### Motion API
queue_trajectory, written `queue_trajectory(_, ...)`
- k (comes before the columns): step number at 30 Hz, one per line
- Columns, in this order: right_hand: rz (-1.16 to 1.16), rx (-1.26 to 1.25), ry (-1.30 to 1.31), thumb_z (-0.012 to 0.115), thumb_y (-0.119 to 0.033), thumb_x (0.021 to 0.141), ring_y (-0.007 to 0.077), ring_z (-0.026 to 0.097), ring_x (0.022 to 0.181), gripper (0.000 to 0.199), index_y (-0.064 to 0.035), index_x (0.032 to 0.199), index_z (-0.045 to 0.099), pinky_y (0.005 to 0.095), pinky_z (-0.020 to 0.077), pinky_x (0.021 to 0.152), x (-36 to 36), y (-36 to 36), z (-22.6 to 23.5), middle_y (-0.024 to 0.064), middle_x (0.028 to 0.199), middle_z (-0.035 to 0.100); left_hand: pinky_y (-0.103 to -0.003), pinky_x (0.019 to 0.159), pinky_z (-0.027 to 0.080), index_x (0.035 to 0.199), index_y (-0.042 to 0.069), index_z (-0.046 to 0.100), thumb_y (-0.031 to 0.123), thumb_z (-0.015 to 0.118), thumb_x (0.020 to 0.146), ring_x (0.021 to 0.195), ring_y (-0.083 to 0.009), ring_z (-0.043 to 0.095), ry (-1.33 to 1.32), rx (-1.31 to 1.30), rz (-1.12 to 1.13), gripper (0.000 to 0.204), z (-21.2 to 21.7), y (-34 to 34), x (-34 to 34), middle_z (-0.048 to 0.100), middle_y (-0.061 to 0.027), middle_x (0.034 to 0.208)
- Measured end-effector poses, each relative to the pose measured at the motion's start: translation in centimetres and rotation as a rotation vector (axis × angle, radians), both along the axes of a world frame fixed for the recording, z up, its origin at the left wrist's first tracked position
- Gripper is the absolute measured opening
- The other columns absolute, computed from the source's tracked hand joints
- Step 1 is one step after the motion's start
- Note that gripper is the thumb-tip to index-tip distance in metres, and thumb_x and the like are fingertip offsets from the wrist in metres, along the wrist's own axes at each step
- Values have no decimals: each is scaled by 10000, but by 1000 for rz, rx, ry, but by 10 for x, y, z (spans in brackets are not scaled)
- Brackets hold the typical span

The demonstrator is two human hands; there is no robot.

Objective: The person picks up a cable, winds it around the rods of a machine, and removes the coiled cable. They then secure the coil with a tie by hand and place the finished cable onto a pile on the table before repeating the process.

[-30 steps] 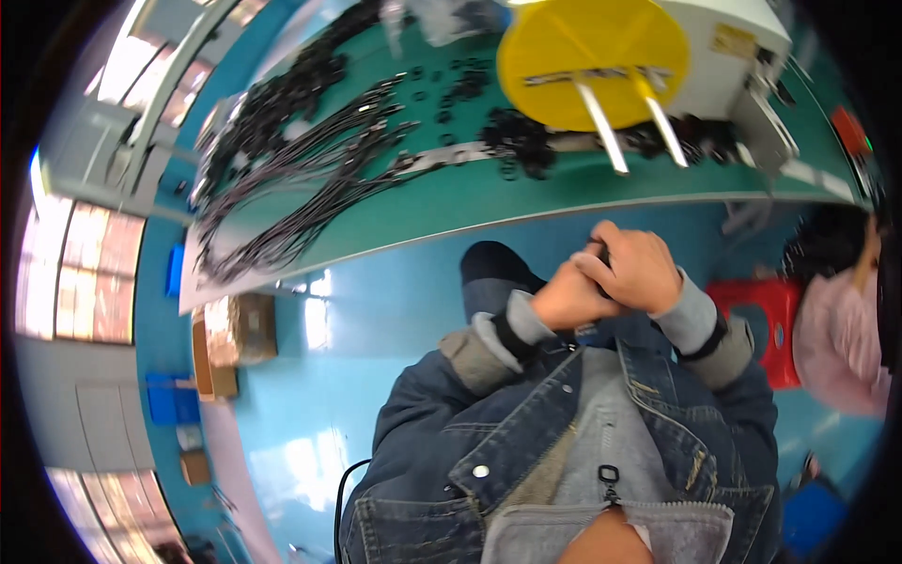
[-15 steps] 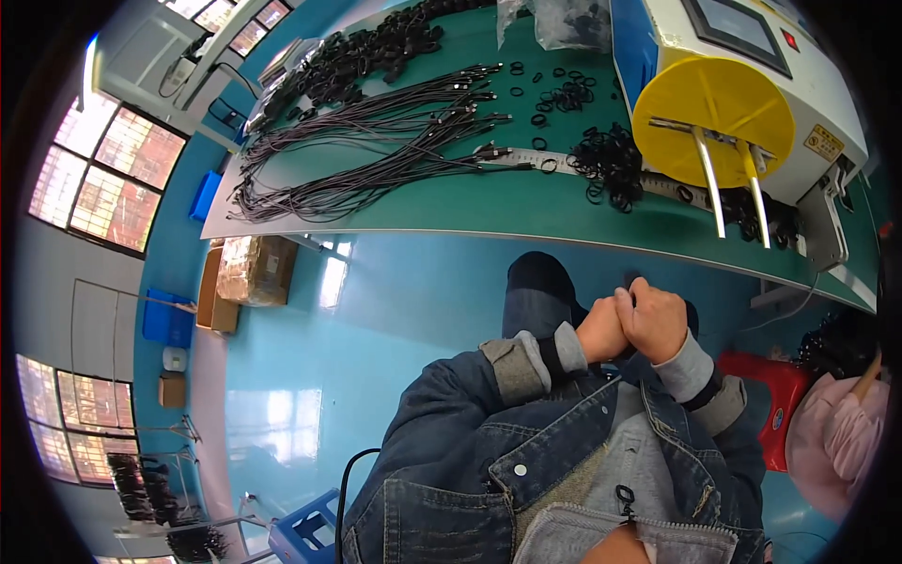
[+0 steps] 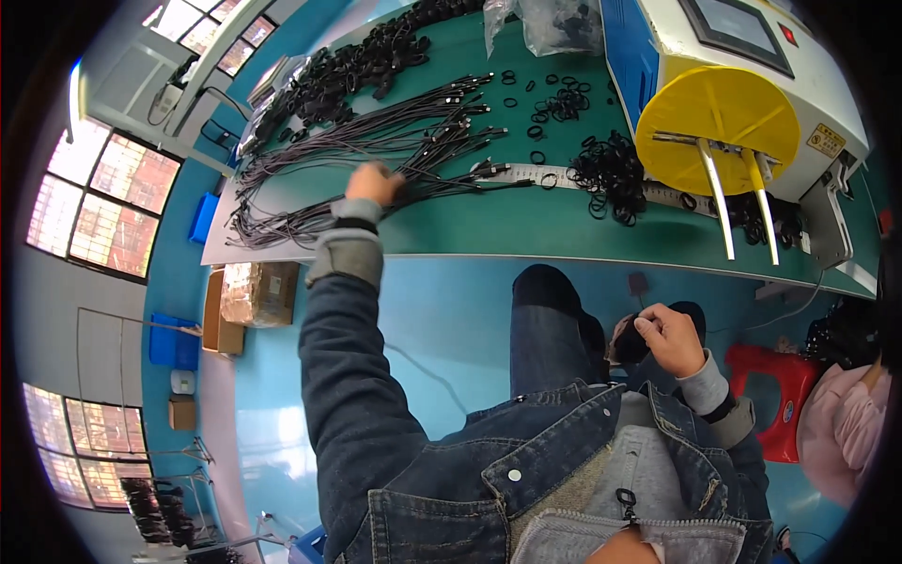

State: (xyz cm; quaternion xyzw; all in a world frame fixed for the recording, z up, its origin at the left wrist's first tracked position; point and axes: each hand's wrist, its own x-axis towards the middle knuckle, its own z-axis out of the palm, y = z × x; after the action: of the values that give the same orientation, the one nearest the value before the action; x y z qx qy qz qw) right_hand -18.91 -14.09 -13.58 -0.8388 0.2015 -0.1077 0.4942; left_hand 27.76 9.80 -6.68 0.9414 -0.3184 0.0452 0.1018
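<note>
Left hand [image 3: 374,185] over the cables [image 3: 329,143] on the counter [image 3: 526,230], grip too blurred to tell! Right hand [image 3: 673,340] curled (pinching anything? can't tell). Strands overlap, so one tug could snag neighbours.

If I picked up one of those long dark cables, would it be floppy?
Probably floppy: the cables bend into loose curves on the table. One might snag on others, since they lie bunched together. Each looks thin, so it's likely light.

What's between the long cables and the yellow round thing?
Between the cables and yellow disc, the head view shows loose and heaped black rings and part of a pale strip.
</note>
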Motion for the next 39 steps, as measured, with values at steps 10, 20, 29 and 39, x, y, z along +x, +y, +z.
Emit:
queue_trajectory(10,35,-40,54,597,-144,769,191,553,498,157,12,785,592,298,410,476,-8,-4,1,118,588,572,-406,618,461,924,98,579,224,565,822,713,-327,593,-395,-106,83,163,-3,-1,-22,595,-125,699)
queue_trajectory(20,-1,33,-55,574,-83,793,102,495,530,137,29,870,587,250,396,496,-27,-10,10,73,603,562,-235,653,446,972,-12,605,120,510,889,712,-104,559,-471,-872,-176,182,84,-7,-116,637,-71,818)
queue_trajectory(29,-190,-417,-610,636,-69,758,163,515,576,373,29,1105,538,253,442,546,-11,7,95,94,802,613,-258,503,343,842,12,594,56,530,853,556,-141,431,-179,-717,-459,79,82,-22,-250,533,-68,679)
queue_trajectory(39,-277,-846,-713,662,22,694,303,598,667,274,50,957,590,316,484,556,-57,-23,112,163,826,615,-257,517,386,899,-4,606,13,575,802,577,-179,495,103,-705,-773,103,99,-103,-333,545,-84,671)
